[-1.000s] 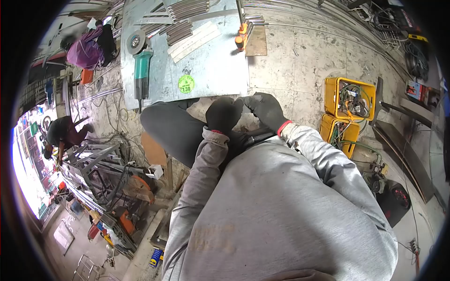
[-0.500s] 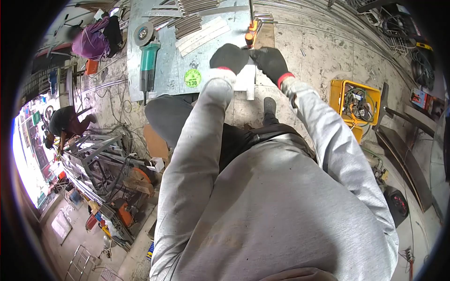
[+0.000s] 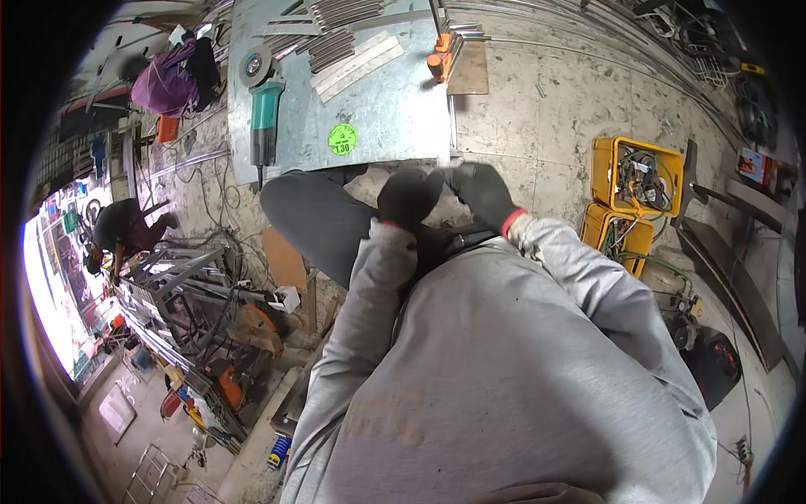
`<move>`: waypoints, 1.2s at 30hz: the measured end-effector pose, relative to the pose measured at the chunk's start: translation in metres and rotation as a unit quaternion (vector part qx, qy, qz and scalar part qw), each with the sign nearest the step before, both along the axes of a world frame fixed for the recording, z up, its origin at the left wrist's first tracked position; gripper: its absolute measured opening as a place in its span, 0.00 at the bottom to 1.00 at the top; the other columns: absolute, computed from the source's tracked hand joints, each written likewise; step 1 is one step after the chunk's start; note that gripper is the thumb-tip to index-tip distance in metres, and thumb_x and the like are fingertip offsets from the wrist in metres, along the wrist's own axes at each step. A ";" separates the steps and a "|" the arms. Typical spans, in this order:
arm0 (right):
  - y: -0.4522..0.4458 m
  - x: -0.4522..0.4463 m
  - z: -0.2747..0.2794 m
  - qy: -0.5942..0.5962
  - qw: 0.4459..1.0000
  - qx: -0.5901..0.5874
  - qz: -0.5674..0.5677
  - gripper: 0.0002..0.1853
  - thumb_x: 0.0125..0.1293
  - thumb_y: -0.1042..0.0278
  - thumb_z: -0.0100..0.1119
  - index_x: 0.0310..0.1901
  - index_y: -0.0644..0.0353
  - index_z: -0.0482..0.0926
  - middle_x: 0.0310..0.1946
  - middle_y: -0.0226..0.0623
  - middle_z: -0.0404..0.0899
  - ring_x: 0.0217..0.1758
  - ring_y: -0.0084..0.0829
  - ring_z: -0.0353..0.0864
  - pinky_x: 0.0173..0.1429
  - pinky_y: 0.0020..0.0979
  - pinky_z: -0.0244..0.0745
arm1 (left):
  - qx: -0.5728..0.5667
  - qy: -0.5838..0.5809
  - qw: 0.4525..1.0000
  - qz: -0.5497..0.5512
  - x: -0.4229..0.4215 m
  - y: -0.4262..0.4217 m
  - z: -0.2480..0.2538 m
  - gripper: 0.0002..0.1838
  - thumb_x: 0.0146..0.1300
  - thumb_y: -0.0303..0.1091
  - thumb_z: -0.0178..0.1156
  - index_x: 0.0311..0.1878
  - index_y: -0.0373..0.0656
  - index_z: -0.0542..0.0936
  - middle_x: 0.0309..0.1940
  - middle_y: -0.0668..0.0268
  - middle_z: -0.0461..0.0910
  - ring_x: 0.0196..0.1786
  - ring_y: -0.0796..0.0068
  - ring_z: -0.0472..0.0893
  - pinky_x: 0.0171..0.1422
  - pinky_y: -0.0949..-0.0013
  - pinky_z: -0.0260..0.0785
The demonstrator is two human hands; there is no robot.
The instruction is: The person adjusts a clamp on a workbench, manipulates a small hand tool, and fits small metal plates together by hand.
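Note:
My left hand (image 3: 409, 198), in a dark glove with a red cuff, is in front of my waist with its fingers closed. My right hand (image 3: 487, 198), gloved the same way, is beside it, also closed, and the fingertips of the two hands nearly meet. Anything in them is too small or hidden to make out. Just beyond is the near edge of a metal-topped table (image 3: 386, 126). An orange clamp (image 3: 442, 60) is on its right edge. A green angle grinder (image 3: 264, 109) lies at the table's left side, and several metal strips (image 3: 340, 50) lie farther back.
Two yellow crates (image 3: 598, 181) with cables and tools stand on the floor to the right. Long metal bars (image 3: 554, 46) lie along the back. On the left is a heap of metal frames (image 3: 180, 269), with another person (image 3: 122, 231) bending over beyond it.
Both hands have come back from the table's right edge, near the clamp, to my waist. The pale strip under them at the edge no longer shows there.

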State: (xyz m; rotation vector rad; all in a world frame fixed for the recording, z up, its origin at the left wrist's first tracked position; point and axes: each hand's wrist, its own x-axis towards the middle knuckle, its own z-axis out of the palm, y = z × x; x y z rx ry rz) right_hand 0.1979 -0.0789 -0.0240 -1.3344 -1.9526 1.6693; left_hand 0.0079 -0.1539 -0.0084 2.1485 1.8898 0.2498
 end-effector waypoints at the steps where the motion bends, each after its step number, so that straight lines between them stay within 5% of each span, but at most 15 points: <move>1: -0.016 0.009 -0.014 0.046 0.984 0.165 0.046 0.18 0.77 0.58 0.59 0.31 0.61 0.84 0.21 0.31 0.76 0.26 0.26 0.73 0.33 0.33 0.71 | 0.001 0.000 1.000 -0.001 0.005 -0.014 -0.001 0.09 0.67 0.38 0.61 0.32 0.46 0.83 0.24 0.56 0.81 0.30 0.52 0.84 0.30 0.48 0.75; 3: -0.021 0.010 0.013 0.006 0.981 -0.188 -0.040 0.15 0.76 0.60 0.62 0.33 0.61 0.84 0.23 0.28 0.77 0.27 0.23 0.72 0.33 0.30 0.70 | -0.039 -0.007 0.999 0.014 0.014 -0.032 -0.004 0.10 0.69 0.39 0.60 0.33 0.46 0.83 0.24 0.58 0.81 0.29 0.51 0.84 0.30 0.49 0.75; 7: -0.011 0.008 0.013 0.026 0.989 -0.140 -0.035 0.13 0.76 0.61 0.64 0.38 0.62 0.86 0.25 0.26 0.79 0.28 0.20 0.73 0.32 0.27 0.70 | -0.010 0.005 1.000 0.018 0.016 -0.009 0.044 0.12 0.70 0.41 0.59 0.32 0.45 0.83 0.25 0.58 0.82 0.29 0.50 0.84 0.30 0.47 0.74; 9: -0.013 0.001 0.008 -0.027 0.995 -0.087 -0.037 0.15 0.77 0.58 0.63 0.39 0.62 0.86 0.25 0.26 0.80 0.28 0.18 0.73 0.32 0.27 0.70 | 0.007 -0.004 1.000 0.026 0.010 -0.005 0.048 0.05 0.66 0.35 0.60 0.34 0.47 0.80 0.21 0.60 0.78 0.28 0.54 0.82 0.27 0.51 0.71; 12: 0.003 -0.006 0.038 0.044 0.979 -0.191 -0.062 0.16 0.77 0.57 0.62 0.39 0.62 0.87 0.26 0.27 0.80 0.28 0.20 0.73 0.34 0.29 0.71 | 0.056 0.055 0.996 0.033 0.007 0.005 0.031 0.06 0.67 0.36 0.61 0.33 0.48 0.82 0.22 0.60 0.78 0.28 0.55 0.82 0.28 0.52 0.72; 16: 0.008 -0.007 0.031 -0.017 0.981 -0.176 -0.086 0.16 0.77 0.55 0.62 0.39 0.60 0.87 0.26 0.29 0.81 0.28 0.22 0.75 0.35 0.31 0.72 | 0.040 0.043 0.997 0.043 0.003 0.008 0.000 0.08 0.68 0.37 0.61 0.32 0.49 0.83 0.22 0.61 0.79 0.28 0.56 0.83 0.28 0.52 0.72; 21: 0.002 -0.013 0.013 -0.113 0.990 -0.018 -0.077 0.15 0.76 0.56 0.63 0.38 0.58 0.88 0.25 0.32 0.82 0.30 0.24 0.78 0.38 0.32 0.74 | 0.004 0.058 0.987 0.150 0.011 0.008 0.003 0.18 0.70 0.45 0.62 0.25 0.48 0.83 0.21 0.60 0.80 0.25 0.56 0.82 0.27 0.52 0.72; 24: 0.027 -0.020 0.038 -0.082 0.982 -0.139 -0.093 0.15 0.76 0.57 0.62 0.38 0.60 0.88 0.25 0.31 0.82 0.29 0.25 0.78 0.38 0.32 0.74 | 0.077 -0.012 0.977 0.199 0.008 0.032 0.012 0.23 0.67 0.50 0.62 0.20 0.46 0.82 0.21 0.55 0.80 0.28 0.50 0.84 0.30 0.48 0.74; 27: 0.053 -0.031 0.003 -0.029 0.991 -0.085 -0.099 0.16 0.76 0.59 0.62 0.37 0.63 0.87 0.25 0.33 0.82 0.29 0.25 0.78 0.38 0.33 0.75 | 0.080 0.043 0.982 0.164 -0.002 0.071 0.022 0.21 0.66 0.49 0.62 0.21 0.46 0.83 0.22 0.55 0.82 0.28 0.49 0.84 0.32 0.48 0.75; 29: 0.077 -0.041 0.005 -0.062 0.994 -0.017 -0.090 0.16 0.75 0.59 0.60 0.36 0.63 0.87 0.25 0.38 0.82 0.28 0.28 0.79 0.38 0.36 0.75 | -0.059 0.044 0.986 0.150 -0.019 0.103 0.009 0.23 0.70 0.53 0.60 0.30 0.43 0.88 0.30 0.51 0.86 0.37 0.47 0.86 0.42 0.46 0.78; 31: 0.102 -0.044 -0.018 0.022 0.981 0.189 -0.026 0.18 0.74 0.55 0.59 0.36 0.62 0.87 0.27 0.46 0.83 0.30 0.38 0.82 0.39 0.40 0.75 | -0.192 0.021 0.958 0.213 -0.020 0.147 0.056 0.24 0.70 0.54 0.59 0.38 0.42 0.90 0.39 0.48 0.88 0.46 0.45 0.88 0.51 0.47 0.79; 33: 0.130 -0.052 -0.024 0.000 0.955 0.295 0.038 0.18 0.73 0.54 0.61 0.36 0.62 0.87 0.27 0.46 0.83 0.30 0.39 0.82 0.39 0.39 0.75 | -0.217 0.008 0.933 0.288 -0.021 0.173 0.065 0.26 0.70 0.57 0.59 0.45 0.41 0.91 0.46 0.47 0.88 0.52 0.45 0.88 0.57 0.49 0.79; 34: 0.134 -0.055 -0.021 0.001 0.954 0.298 0.035 0.18 0.73 0.54 0.61 0.36 0.62 0.87 0.27 0.46 0.83 0.30 0.39 0.82 0.39 0.39 0.75 | -0.215 0.019 0.936 0.279 -0.022 0.182 0.068 0.28 0.70 0.59 0.59 0.46 0.42 0.91 0.48 0.49 0.89 0.53 0.46 0.88 0.57 0.50 0.79; 36: 0.141 -0.063 -0.006 -0.072 0.994 0.055 -0.058 0.18 0.72 0.53 0.61 0.37 0.62 0.86 0.28 0.45 0.83 0.32 0.42 0.83 0.40 0.41 0.75 | -0.231 0.020 0.936 0.267 -0.027 0.190 0.066 0.27 0.70 0.59 0.60 0.47 0.42 0.91 0.49 0.49 0.88 0.54 0.47 0.87 0.58 0.51 0.79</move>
